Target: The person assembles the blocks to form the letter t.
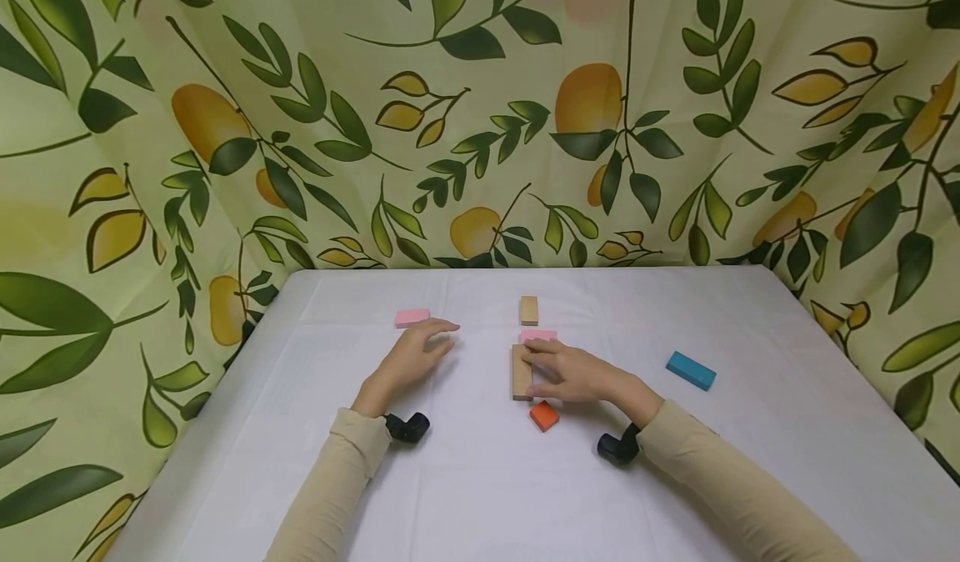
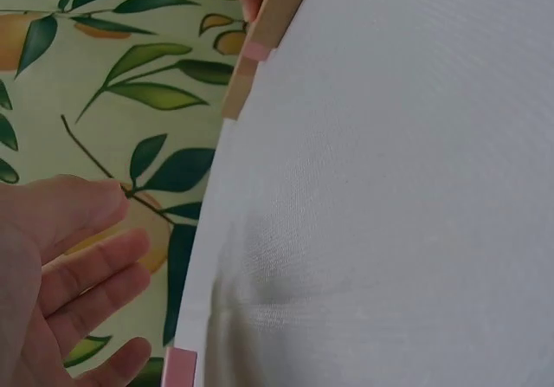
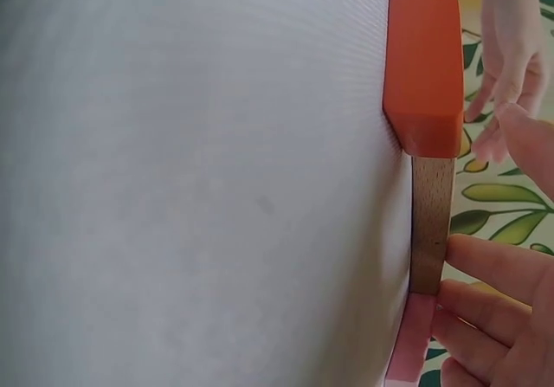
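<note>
In the head view my right hand (image 1: 581,374) reaches over a long wooden block (image 1: 519,374) lying lengthwise. Its fingertips are right at the block's right side and at a pink block (image 1: 542,335) across the far end. From the right wrist view, fingertips (image 3: 467,253) meet the wood's edge while the thumb stands apart from the other fingers. An orange block (image 1: 544,416) lies at the near end of the wood. My left hand (image 1: 412,353) hovers with loosely bent fingers, holding nothing, just nearer than another pink block (image 1: 412,318).
A smaller wooden block (image 1: 529,310) lies beyond the middle group. Off to the right is a blue block (image 1: 691,370). The white-covered table (image 1: 300,429) ends at a leaf-and-fruit patterned curtain (image 1: 480,128). Each wrist carries a small black camera.
</note>
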`<state>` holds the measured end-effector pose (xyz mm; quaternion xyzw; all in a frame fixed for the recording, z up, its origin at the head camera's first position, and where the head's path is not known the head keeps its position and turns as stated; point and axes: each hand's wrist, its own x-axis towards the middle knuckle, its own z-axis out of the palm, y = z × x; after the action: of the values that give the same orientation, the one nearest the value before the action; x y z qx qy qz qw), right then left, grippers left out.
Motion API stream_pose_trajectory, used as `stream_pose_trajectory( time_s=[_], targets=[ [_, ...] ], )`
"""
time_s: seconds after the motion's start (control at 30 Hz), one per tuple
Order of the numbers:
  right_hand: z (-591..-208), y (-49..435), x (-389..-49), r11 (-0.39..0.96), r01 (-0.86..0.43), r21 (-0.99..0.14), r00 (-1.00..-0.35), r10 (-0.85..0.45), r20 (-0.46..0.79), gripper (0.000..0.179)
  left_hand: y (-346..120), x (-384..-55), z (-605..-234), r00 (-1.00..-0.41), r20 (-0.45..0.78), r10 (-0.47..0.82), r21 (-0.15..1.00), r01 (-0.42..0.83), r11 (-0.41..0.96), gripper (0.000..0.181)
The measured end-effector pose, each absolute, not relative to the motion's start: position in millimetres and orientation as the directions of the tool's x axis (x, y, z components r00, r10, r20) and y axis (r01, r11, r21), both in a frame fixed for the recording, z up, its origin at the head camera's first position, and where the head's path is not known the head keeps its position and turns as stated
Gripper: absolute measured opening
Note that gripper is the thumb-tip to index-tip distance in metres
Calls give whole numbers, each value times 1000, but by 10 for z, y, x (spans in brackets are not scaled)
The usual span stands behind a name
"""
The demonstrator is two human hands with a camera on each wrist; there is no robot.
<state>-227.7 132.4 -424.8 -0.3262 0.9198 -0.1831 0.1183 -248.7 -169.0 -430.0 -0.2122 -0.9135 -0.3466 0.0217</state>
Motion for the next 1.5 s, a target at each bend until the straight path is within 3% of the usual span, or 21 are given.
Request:
stream_pose_trajectory(
  time_s=[0.27, 0.53, 0.83, 1.1, 1.5],
  targets=[
    [-4232, 1308, -2274, 723, -554, -413, -760, -641, -103, 67, -1800, -2525, -4290, -935, 177, 307, 663, 344, 665, 33],
    [-4220, 1299, -2275, 711, -563, -421, -756, -649, -85, 66, -1907, -2596, -4313, -930, 264, 258, 642, 368, 672, 31],
    [-4223, 1307, -2271, 711, -568, -413, -759, -647, -71, 65, -2060, -2649, -4328, -941, 289, 179, 694, 334, 637, 32],
    [-4228, 1298, -2279, 706, -571, -418, -755, -652, -70, 65, -2226, -2704, -4347, -939, 322, 124, 658, 316, 683, 29],
    [-4225, 1297, -2291, 714, -565, -414, -753, -651, -95, 67, -2401, -2804, -4385, -973, 220, 66, 680, 201, 705, 39]
  ],
)
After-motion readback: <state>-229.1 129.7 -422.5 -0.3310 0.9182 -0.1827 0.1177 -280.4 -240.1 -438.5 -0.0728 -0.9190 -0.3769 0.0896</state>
